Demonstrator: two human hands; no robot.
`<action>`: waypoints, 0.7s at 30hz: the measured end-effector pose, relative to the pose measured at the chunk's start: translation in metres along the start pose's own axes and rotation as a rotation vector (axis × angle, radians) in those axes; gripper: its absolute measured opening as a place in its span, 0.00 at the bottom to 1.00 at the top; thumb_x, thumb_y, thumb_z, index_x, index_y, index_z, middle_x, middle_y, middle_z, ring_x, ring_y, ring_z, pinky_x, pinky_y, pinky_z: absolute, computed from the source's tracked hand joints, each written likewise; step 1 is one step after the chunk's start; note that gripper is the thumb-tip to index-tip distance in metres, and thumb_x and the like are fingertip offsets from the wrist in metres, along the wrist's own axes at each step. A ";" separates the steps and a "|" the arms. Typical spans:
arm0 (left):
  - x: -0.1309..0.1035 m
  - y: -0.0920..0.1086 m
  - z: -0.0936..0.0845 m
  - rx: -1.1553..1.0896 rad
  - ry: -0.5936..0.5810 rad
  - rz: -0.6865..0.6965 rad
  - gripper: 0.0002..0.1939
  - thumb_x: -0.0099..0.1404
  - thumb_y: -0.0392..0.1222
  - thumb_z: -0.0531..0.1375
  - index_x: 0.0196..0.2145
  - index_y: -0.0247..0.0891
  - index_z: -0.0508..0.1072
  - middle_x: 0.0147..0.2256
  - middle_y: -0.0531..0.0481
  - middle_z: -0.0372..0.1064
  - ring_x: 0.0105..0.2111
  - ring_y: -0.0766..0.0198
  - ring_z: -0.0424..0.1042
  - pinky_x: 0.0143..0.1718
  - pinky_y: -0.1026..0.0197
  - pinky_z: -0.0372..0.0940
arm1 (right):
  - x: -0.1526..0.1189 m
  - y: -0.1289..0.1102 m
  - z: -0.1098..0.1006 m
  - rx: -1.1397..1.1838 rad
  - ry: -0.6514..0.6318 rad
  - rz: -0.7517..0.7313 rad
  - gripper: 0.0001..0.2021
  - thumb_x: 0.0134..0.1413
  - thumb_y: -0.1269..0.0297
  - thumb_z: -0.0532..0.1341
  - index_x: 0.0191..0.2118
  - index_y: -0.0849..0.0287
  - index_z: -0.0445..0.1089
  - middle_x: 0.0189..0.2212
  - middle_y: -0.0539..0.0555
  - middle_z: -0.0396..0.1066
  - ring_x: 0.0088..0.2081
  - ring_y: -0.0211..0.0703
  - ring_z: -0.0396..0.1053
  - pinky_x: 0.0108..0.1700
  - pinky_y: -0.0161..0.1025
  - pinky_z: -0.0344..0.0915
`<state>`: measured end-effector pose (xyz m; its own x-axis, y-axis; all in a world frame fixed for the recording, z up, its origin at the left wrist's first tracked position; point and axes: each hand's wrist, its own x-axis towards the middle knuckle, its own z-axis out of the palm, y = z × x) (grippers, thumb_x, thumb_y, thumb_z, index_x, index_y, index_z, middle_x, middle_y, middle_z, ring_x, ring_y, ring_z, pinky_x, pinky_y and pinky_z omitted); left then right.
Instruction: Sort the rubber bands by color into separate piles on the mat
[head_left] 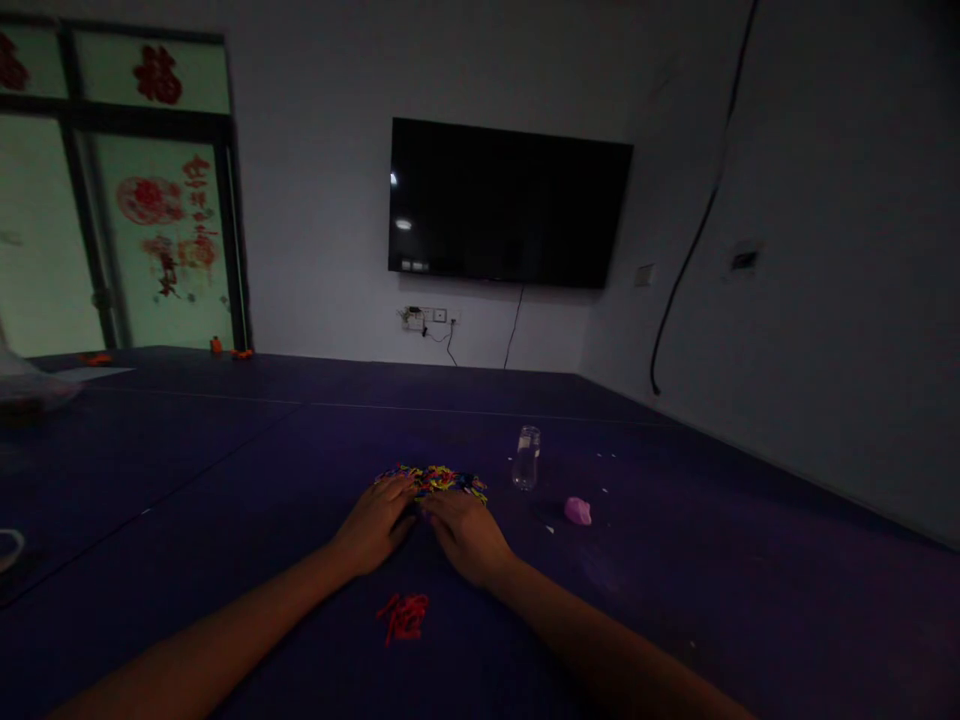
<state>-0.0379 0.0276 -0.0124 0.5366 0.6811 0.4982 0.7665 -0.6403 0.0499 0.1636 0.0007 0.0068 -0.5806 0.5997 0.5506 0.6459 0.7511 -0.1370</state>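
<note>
Clock centre: main heap [439, 478] on worktop [285, 460] | 6 o'clock: second heap [405, 617], nearer | 3 o'clock: bottle [526, 458], near main heap | 4 o'clock: lump [577, 511], right of bottle | 10 o'clock: bag [34, 385], far | 12 o'clock: television [510, 205] on wall [315, 200], beyond worktop

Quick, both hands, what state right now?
Left hand: open, palm down at the edge of the colored pile, nothing visibly gripped.
Right hand: palm down at the same pile; whether its fingers pinch anything, cannot be told.
</note>
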 end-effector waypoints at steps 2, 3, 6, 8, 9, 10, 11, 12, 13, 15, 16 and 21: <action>0.002 0.003 -0.003 0.007 -0.033 0.024 0.20 0.66 0.42 0.52 0.55 0.39 0.64 0.58 0.43 0.60 0.58 0.53 0.57 0.58 0.46 0.53 | 0.005 0.011 0.003 -0.070 -0.035 0.099 0.19 0.59 0.71 0.48 0.54 0.59 0.65 0.54 0.58 0.66 0.54 0.46 0.62 0.55 0.45 0.57; 0.003 0.005 -0.004 0.007 -0.049 0.040 0.20 0.66 0.42 0.52 0.56 0.39 0.63 0.58 0.43 0.60 0.59 0.53 0.56 0.58 0.45 0.53 | 0.008 0.015 0.004 -0.100 -0.059 0.134 0.20 0.60 0.70 0.47 0.55 0.59 0.64 0.55 0.58 0.65 0.55 0.47 0.61 0.55 0.46 0.57; 0.005 0.008 -0.007 0.002 -0.074 0.088 0.20 0.68 0.44 0.50 0.57 0.42 0.62 0.57 0.45 0.61 0.60 0.52 0.54 0.58 0.44 0.52 | 0.014 0.022 0.008 -0.142 -0.127 0.145 0.20 0.61 0.68 0.47 0.57 0.59 0.62 0.57 0.58 0.62 0.58 0.47 0.58 0.57 0.48 0.54; 0.005 0.008 -0.008 -0.003 -0.090 0.107 0.20 0.69 0.45 0.49 0.57 0.44 0.62 0.57 0.47 0.61 0.60 0.52 0.54 0.58 0.45 0.52 | 0.016 0.024 0.010 -0.138 -0.164 0.100 0.20 0.62 0.66 0.48 0.58 0.59 0.62 0.58 0.58 0.61 0.59 0.47 0.56 0.58 0.47 0.53; 0.005 0.008 -0.007 -0.004 -0.098 0.105 0.20 0.69 0.46 0.49 0.57 0.44 0.62 0.57 0.47 0.61 0.60 0.52 0.54 0.58 0.45 0.52 | 0.016 0.025 0.010 -0.132 -0.178 0.081 0.20 0.62 0.66 0.48 0.58 0.59 0.62 0.58 0.58 0.61 0.59 0.47 0.56 0.58 0.47 0.53; 0.004 0.007 -0.007 -0.006 -0.104 0.097 0.20 0.69 0.46 0.49 0.57 0.45 0.62 0.57 0.47 0.62 0.59 0.52 0.55 0.58 0.45 0.51 | 0.016 0.025 0.011 -0.125 -0.188 0.069 0.20 0.62 0.65 0.48 0.58 0.60 0.62 0.58 0.58 0.61 0.59 0.47 0.56 0.58 0.46 0.53; 0.004 0.007 -0.006 -0.008 -0.109 0.085 0.20 0.69 0.46 0.49 0.57 0.45 0.62 0.57 0.47 0.62 0.59 0.52 0.55 0.58 0.45 0.51 | 0.016 0.025 0.011 -0.119 -0.194 0.065 0.20 0.62 0.65 0.48 0.57 0.60 0.62 0.58 0.58 0.62 0.59 0.47 0.56 0.58 0.46 0.53; 0.004 0.006 -0.006 -0.011 -0.113 0.068 0.20 0.69 0.47 0.49 0.57 0.45 0.63 0.57 0.47 0.62 0.59 0.52 0.55 0.58 0.44 0.51 | 0.015 0.026 0.012 -0.113 -0.194 0.069 0.20 0.62 0.65 0.49 0.57 0.60 0.63 0.57 0.58 0.62 0.58 0.48 0.57 0.58 0.46 0.53; 0.004 0.006 -0.006 -0.013 -0.118 0.047 0.20 0.69 0.48 0.49 0.56 0.44 0.63 0.56 0.47 0.62 0.59 0.52 0.55 0.58 0.43 0.50 | 0.015 0.026 0.012 -0.109 -0.188 0.079 0.19 0.61 0.65 0.49 0.56 0.60 0.64 0.56 0.58 0.63 0.58 0.48 0.58 0.57 0.46 0.54; 0.003 0.005 -0.006 -0.010 -0.129 0.002 0.20 0.69 0.49 0.48 0.55 0.43 0.65 0.56 0.45 0.62 0.59 0.51 0.55 0.58 0.41 0.49 | 0.014 0.026 0.011 -0.109 -0.169 0.106 0.18 0.61 0.66 0.49 0.53 0.60 0.66 0.54 0.58 0.66 0.56 0.47 0.59 0.56 0.45 0.54; 0.003 0.005 -0.007 -0.007 -0.130 -0.015 0.20 0.69 0.50 0.48 0.54 0.43 0.66 0.56 0.45 0.62 0.59 0.51 0.55 0.58 0.41 0.49 | 0.014 0.025 0.010 -0.116 -0.163 0.122 0.17 0.61 0.67 0.48 0.51 0.60 0.68 0.52 0.58 0.67 0.55 0.47 0.61 0.55 0.45 0.55; 0.001 0.006 -0.008 0.025 -0.098 -0.064 0.20 0.68 0.51 0.48 0.51 0.41 0.69 0.56 0.43 0.62 0.60 0.50 0.55 0.59 0.40 0.46 | 0.015 0.021 0.003 -0.209 -0.175 0.226 0.15 0.62 0.67 0.48 0.37 0.61 0.72 0.40 0.59 0.73 0.46 0.49 0.67 0.51 0.46 0.57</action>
<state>-0.0356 0.0215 -0.0045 0.5175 0.7525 0.4072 0.8081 -0.5863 0.0566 0.1668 0.0260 0.0092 -0.4763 0.7961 0.3735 0.8446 0.5323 -0.0577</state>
